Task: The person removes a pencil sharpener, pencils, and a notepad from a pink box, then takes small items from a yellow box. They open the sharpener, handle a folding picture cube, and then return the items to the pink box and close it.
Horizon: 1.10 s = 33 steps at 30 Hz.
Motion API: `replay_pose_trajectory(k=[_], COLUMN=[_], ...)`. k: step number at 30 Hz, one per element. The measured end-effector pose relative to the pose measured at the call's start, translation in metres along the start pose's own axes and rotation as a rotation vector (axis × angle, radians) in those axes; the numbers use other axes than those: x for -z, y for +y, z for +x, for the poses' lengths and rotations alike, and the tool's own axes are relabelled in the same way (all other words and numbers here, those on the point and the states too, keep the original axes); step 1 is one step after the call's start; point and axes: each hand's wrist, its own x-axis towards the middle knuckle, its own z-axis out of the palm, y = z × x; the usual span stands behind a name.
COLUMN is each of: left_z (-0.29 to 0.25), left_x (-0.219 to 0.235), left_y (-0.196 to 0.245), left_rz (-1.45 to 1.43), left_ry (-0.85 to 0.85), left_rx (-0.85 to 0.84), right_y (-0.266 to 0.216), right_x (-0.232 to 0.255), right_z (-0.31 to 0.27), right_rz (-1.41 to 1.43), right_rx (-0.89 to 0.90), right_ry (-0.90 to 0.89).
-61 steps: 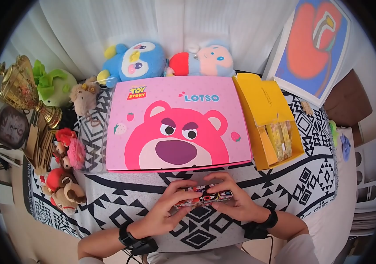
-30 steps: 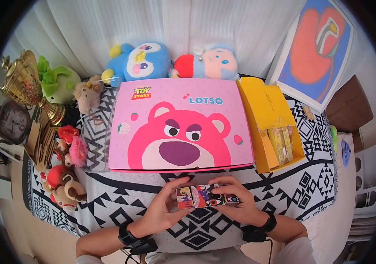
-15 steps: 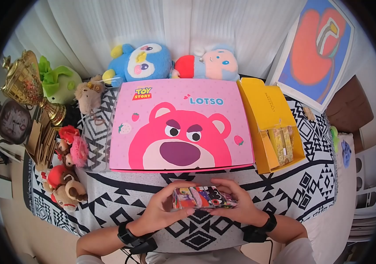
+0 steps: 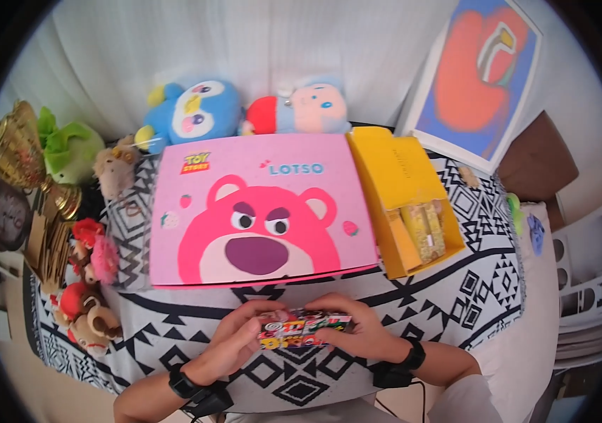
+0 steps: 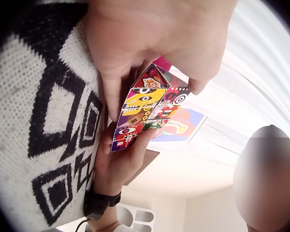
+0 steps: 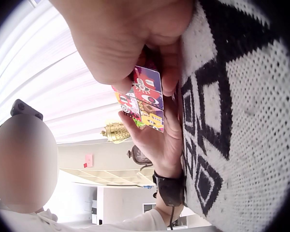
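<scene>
Both hands hold a folding picture cube [image 4: 294, 333], a small block of joined cubes printed with bright cartoon faces, low over the cloth in front of the pink box. My left hand [image 4: 234, 340] grips its left end, thumb on the near side and fingers behind. At the other end my right hand [image 4: 366, 331] pinches it, with the thumb over the printed front. In the left wrist view, the picture cube [image 5: 145, 104] shows a yellow face and red patterned squares, and its end near the left hand has slanted, triangular faces. The fingers hide parts of both ends.
Behind the hands lies a pink box [image 4: 266, 211] with a bear face, beside an open yellow box [image 4: 414, 211]. Plush toys [image 4: 202, 113] line the back; more toys [image 4: 86, 317] and a gold trophy [image 4: 19, 151] stand left. A patterned cloth [image 4: 174, 331] covers the table.
The picture cube has been turned in the hands, and different printed faces now show. Both hands have shifted their grip on it. The whole head view has slid left.
</scene>
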Motion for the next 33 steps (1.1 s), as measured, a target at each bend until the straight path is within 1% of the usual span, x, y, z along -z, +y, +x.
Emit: replay_pose_trajectory(k=[1,3,4,5,6,7,8,9,10,14,16,17,19,20,21,22,24,25,27,28,29,31,33], left_z=[0.0,0.0,-0.001,-0.001,-0.002,-0.004,-0.006,-0.007,-0.008,-0.006,-0.006,-0.007,-0.006,-0.008,-0.008,-0.009,-0.006,-0.004,0.0,0.001,0.0,0.0,-0.001], left_x=[-0.001,-0.002,-0.003,-0.003,-0.002,0.004,0.011,0.015,0.016,0.009,0.008,0.01,0.008,0.011,0.014,0.012,0.003,0.001,-0.002,-0.004,-0.004,-0.003,-0.004], left_y=[0.001,-0.002,-0.001,-0.001,-0.003,-0.008,-0.012,-0.015,-0.016,-0.012,-0.011,-0.011,-0.007,-0.01,-0.012,-0.01,-0.004,-0.003,-0.002,0.0,-0.001,-0.002,-0.002], left_rz=[-0.023,-0.032,0.031,0.093,0.129,0.131,0.058,-0.015,-0.014,-0.024,-0.041,-0.04,-0.041,-0.105,-0.168,-0.168,0.181,0.18,0.343,0.16,0.16,0.315,0.312], left_ry=[-0.026,-0.028,-0.044,-0.058,-0.052,-0.053,0.008,0.07,0.071,0.126,0.165,0.146,0.113,0.072,0.026,0.034,-0.055,-0.053,0.016,0.007,0.009,0.035,0.037], left_rx=[-0.015,-0.022,-0.024,-0.027,-0.035,-0.033,0.026,0.084,0.085,0.132,0.141,0.162,0.178,0.154,0.13,0.129,0.035,0.035,-0.015,0.062,0.063,-0.013,0.0], right_y=[0.004,0.01,0.006,0.006,0.007,0.008,0.008,0.009,0.01,0.013,0.009,0.008,0.009,0.015,0.018,0.021,0.022,0.022,0.023,0.022,0.021,0.02,0.023], right_x=[0.0,-0.001,-0.002,-0.002,-0.002,-0.003,-0.002,-0.001,0.0,0.001,-0.002,-0.003,-0.003,-0.002,0.0,0.002,0.002,0.002,0.005,0.004,0.004,0.006,0.01], right_z=[0.001,0.002,0.001,0.0,-0.001,-0.001,-0.002,-0.004,-0.004,-0.003,0.0,0.0,-0.001,-0.001,-0.002,-0.003,-0.003,-0.003,-0.004,-0.004,-0.004,-0.005,-0.006], right_rz=[-0.009,-0.079,-0.046,-0.047,0.063,0.175,0.175,0.16,0.144,0.095,0.123,0.133,0.195,0.229,0.235,0.203,0.159,0.16,0.149,0.14,0.141,0.095,0.058], right_rx=[-0.001,0.17,0.125,0.124,0.072,0.02,0.021,-0.017,-0.056,0.004,0.103,0.102,0.042,0.08,0.08,0.093,0.107,0.106,0.099,0.077,0.076,0.068,0.039], right_ry=[0.015,0.075,0.089,0.093,0.09,0.087,0.088,0.096,0.102,0.107,0.16,0.146,0.161,0.166,0.158,0.156,0.169,0.167,0.139,0.144,0.143,0.124,0.104])
